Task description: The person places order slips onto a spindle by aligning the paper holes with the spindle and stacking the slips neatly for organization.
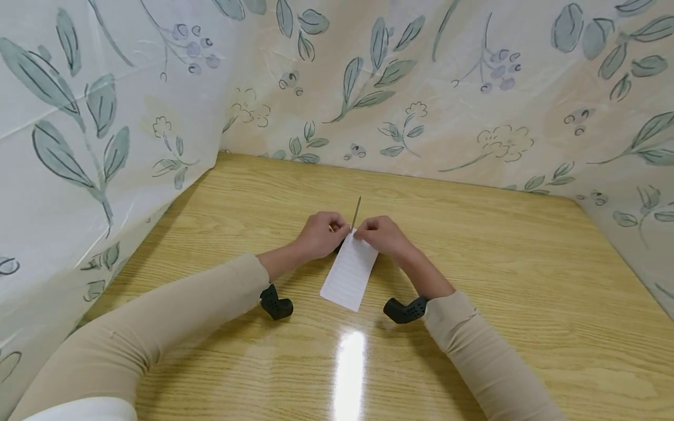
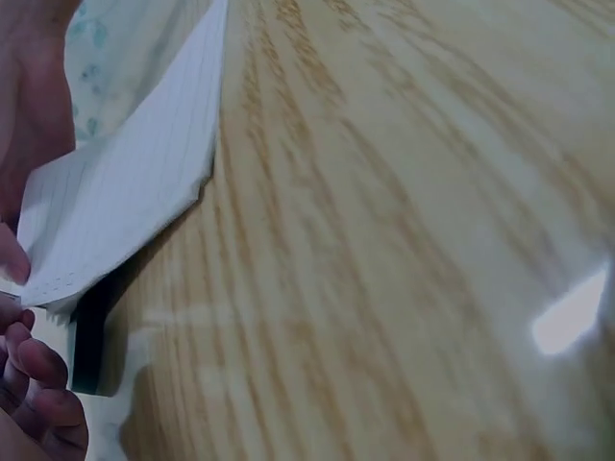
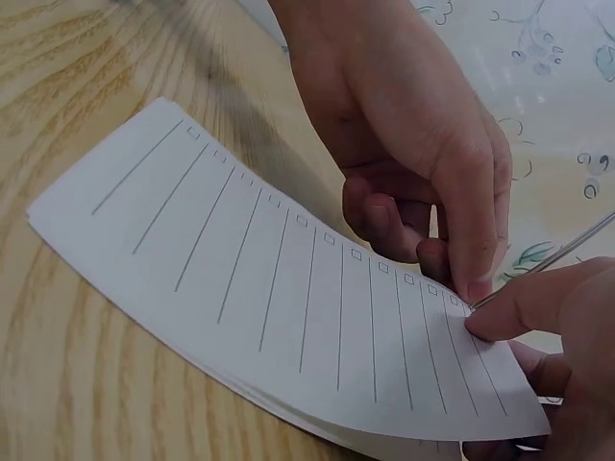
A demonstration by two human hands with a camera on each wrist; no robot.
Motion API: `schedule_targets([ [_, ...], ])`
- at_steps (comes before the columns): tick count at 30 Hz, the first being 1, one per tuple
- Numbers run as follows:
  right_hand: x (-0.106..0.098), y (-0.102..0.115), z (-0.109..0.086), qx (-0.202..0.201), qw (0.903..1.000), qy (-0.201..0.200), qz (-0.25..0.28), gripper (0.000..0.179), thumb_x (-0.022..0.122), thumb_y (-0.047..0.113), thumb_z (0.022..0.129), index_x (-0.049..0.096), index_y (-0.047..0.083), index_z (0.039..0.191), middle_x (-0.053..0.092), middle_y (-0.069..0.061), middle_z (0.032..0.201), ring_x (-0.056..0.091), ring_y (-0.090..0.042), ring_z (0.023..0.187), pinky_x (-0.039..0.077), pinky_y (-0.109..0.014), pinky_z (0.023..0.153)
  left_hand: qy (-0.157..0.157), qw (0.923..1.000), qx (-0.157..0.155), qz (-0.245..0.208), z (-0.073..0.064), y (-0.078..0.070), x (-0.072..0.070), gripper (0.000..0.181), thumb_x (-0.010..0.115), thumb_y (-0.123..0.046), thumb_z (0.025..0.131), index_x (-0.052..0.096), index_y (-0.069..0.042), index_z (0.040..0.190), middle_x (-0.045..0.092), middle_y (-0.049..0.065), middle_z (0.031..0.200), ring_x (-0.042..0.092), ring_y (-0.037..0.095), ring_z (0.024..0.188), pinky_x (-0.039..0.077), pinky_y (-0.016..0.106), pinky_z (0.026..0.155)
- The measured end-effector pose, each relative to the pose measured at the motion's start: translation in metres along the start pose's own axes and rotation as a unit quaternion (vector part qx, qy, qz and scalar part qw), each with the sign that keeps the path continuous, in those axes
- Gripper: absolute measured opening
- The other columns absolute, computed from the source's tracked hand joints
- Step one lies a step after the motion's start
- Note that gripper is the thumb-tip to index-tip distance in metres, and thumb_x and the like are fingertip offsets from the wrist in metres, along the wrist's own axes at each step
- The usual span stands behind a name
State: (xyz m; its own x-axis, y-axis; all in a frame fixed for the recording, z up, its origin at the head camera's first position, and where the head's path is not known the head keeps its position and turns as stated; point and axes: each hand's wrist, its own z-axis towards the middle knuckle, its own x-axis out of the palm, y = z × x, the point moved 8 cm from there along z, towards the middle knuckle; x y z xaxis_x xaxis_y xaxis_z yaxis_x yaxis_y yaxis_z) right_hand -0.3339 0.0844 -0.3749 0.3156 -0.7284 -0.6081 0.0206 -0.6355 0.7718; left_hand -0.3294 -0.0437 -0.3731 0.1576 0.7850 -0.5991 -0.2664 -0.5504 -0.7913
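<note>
A few stacked white paper slips (image 1: 348, 272), ruled with lines and small checkboxes (image 3: 298, 298), slant up from the table between both hands. My left hand (image 1: 325, 235) pinches their far edge at the left corner. On the other side my right hand (image 1: 385, 235) grips the same edge, thumb on top and fingers beneath. A thin metal spike (image 1: 356, 211) rises right at that edge, between the fingertips. Under the slips a black base (image 2: 88, 351) shows partly; the paper hides the rest. The slips bow and their near end (image 3: 106, 182) reaches down toward the wood.
The wood-grain table (image 1: 500, 245) carries a bright light reflection in front of the slips. Black wrist devices (image 1: 276, 304) sit by both sleeves. A floral curtain (image 1: 368, 88) hangs along the back and sides of the table.
</note>
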Motion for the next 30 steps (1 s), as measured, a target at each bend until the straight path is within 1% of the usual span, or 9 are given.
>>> schedule_targets([
  [7,0.0007,-0.0035,-0.0006,-0.001,0.9997,-0.016,-0.021,0.017,0.062,0.024,0.085,0.064,0.007,0.081,0.058,-0.005,0.094,0.046,-0.020,0.083,0.038,-0.028,0.068,0.003,1.0000,-0.004,0.001,-0.0013,0.0046,0.0013,0.016,0.054,-0.023,0.091,0.063,-0.013,0.083,0.057,0.000,0.076,0.049,0.016,0.070,0.039,0.025,0.058],
  [16,-0.0012,-0.0043,-0.0037,0.001,0.9980,-0.033,-0.054,0.019,0.065,0.027,0.084,0.063,0.008,0.082,0.059,-0.006,0.088,0.050,-0.020,0.079,0.041,-0.026,0.065,0.001,0.9998,0.007,0.018,-0.0040,0.0060,0.0026,0.014,0.055,-0.023,0.091,0.061,-0.013,0.083,0.056,0.000,0.077,0.049,0.015,0.068,0.039,0.024,0.058],
  [23,-0.0003,-0.0057,-0.0040,-0.001,0.9975,-0.036,-0.061,0.019,0.066,0.026,0.083,0.062,0.008,0.082,0.058,-0.004,0.081,0.049,-0.018,0.075,0.040,-0.025,0.062,-0.004,0.9993,0.003,0.036,-0.0047,0.0070,0.0040,0.014,0.056,-0.022,0.090,0.062,-0.013,0.083,0.057,0.000,0.075,0.049,0.014,0.064,0.039,0.023,0.058],
  [30,0.0020,-0.0091,-0.0048,0.007,0.9977,-0.037,-0.057,0.019,0.066,0.027,0.083,0.062,0.008,0.082,0.056,-0.003,0.079,0.048,-0.018,0.074,0.039,-0.025,0.061,-0.011,0.9980,0.001,0.062,-0.0066,0.0062,0.0044,0.014,0.057,-0.023,0.090,0.061,-0.013,0.080,0.057,0.000,0.073,0.050,0.013,0.064,0.040,0.023,0.059],
])
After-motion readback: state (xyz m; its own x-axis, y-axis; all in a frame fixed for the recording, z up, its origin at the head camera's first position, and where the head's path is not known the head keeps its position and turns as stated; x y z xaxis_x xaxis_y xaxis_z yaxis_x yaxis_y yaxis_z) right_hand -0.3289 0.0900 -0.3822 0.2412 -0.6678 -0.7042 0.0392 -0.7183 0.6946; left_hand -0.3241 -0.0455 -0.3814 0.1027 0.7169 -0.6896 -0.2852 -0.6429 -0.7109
